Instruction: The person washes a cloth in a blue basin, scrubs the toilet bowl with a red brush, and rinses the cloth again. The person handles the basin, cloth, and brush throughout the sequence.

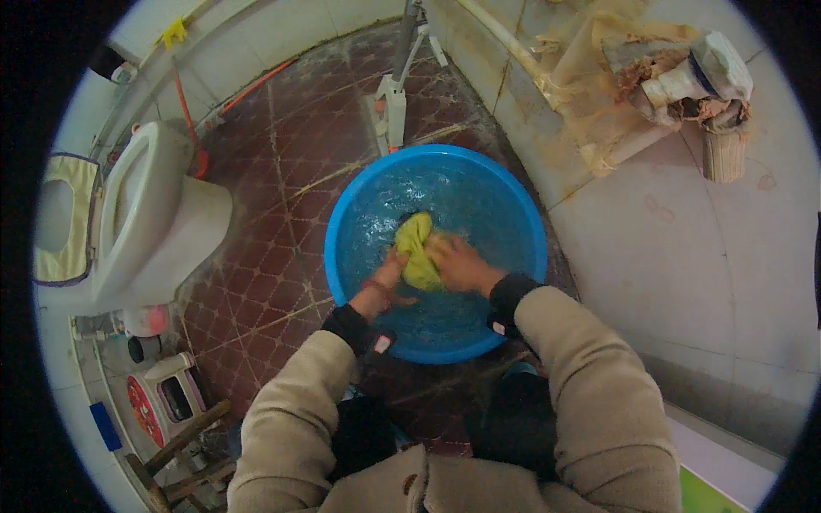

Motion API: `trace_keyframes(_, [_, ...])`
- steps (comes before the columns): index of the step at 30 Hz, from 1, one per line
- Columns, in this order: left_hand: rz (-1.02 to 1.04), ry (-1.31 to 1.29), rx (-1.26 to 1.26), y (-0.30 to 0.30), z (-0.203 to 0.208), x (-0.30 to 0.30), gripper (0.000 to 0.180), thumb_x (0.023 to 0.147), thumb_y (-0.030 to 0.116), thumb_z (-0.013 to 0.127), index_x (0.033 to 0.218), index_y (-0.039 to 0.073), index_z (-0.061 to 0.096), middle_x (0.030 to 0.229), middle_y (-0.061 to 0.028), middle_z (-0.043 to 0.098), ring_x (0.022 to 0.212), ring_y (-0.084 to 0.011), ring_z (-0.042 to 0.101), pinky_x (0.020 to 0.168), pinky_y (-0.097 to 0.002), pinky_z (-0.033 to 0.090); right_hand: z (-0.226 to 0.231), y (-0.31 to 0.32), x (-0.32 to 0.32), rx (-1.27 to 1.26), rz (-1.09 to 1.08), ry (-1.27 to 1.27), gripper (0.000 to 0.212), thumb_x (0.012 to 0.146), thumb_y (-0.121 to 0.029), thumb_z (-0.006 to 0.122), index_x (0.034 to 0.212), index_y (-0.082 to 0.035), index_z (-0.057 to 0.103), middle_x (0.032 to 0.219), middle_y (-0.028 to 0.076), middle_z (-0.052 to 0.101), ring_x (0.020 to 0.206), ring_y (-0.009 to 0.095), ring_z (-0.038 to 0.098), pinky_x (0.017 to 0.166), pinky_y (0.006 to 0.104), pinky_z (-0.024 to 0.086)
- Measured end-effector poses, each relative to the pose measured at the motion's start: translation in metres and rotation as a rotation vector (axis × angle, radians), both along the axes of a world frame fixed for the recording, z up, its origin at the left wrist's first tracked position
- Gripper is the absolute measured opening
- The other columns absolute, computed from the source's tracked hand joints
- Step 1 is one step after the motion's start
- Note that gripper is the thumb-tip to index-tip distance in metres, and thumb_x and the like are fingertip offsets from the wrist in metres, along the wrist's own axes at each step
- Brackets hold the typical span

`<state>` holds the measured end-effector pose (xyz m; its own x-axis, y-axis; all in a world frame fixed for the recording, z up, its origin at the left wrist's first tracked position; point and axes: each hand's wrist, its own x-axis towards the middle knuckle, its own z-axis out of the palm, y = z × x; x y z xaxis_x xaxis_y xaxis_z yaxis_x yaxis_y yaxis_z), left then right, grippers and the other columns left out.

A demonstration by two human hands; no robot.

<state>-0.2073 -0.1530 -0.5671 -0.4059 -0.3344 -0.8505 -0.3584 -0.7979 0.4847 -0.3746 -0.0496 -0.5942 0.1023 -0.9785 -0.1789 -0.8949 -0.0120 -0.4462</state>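
Note:
A wet yellow cloth (416, 244) is bunched up in the water of a round blue basin (339, 295). My left hand (386, 280) grips the cloth's left side, its thumb side against the fabric and its lower fingers partly in the water. From the right, my right hand (460, 263) closes on the cloth, slightly blurred, with some fingertips hidden in its folds. A small dark patch shows behind the top of the cloth; what it is I cannot make out. Dark bands circle both my wrists below beige sleeves.
Left stands a white toilet (184, 222) with a red-handled tool (190, 128) behind it. A metal stand's foot (392, 115) is just beyond the basin. Pipes with wrapped fittings (684, 85) jut from the right wall. A wooden stool (184, 440) sits at lower left.

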Motion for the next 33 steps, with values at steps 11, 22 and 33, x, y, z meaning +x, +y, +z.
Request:
trace_keyframes(11, [0.168, 0.505, 0.508, 0.002, -0.019, 0.0, 0.074, 0.084, 0.072, 0.027, 0.131, 0.017, 0.042, 0.136, -0.0125, 0.041, 0.124, -0.0364, 0.039, 0.097, -0.0602, 0.031, -0.011, -0.022, 0.056, 0.133, -0.784, -1.218, 0.028, 0.084, -0.023, 0.057, 0.105, -0.005, 0.057, 0.09, 0.008, 0.061, 0.083, 0.018, 0.059, 0.071, 0.032, 0.048])
trace_keyframes(22, [-0.265, 0.221, -0.395, -0.02, -0.048, -0.001, 0.041, 0.091, 0.042, 0.043, 0.117, 0.011, 0.053, 0.112, -0.0096, 0.058, 0.1, -0.0258, 0.057, 0.085, -0.0411, 0.046, 0.066, -0.039, 0.055, -0.068, -0.58, -0.707, 0.039, 0.088, -0.04, 0.051, 0.105, -0.005, 0.051, 0.096, 0.024, 0.061, 0.091, 0.038, 0.06, 0.075, 0.0432, 0.048])
trace_keyframes(33, [0.277, 0.133, -0.346, -0.05, -0.011, 0.009, 0.047, 0.083, 0.009, 0.058, 0.126, 0.0, 0.043, 0.115, -0.0167, 0.056, 0.097, -0.0287, 0.06, 0.085, -0.0374, 0.048, 0.026, -0.029, -0.038, 0.2, -0.731, 0.013, 0.06, 0.085, -0.036, 0.055, 0.133, -0.006, 0.035, 0.137, 0.022, 0.034, 0.109, 0.04, 0.052, 0.092, 0.0511, 0.041])
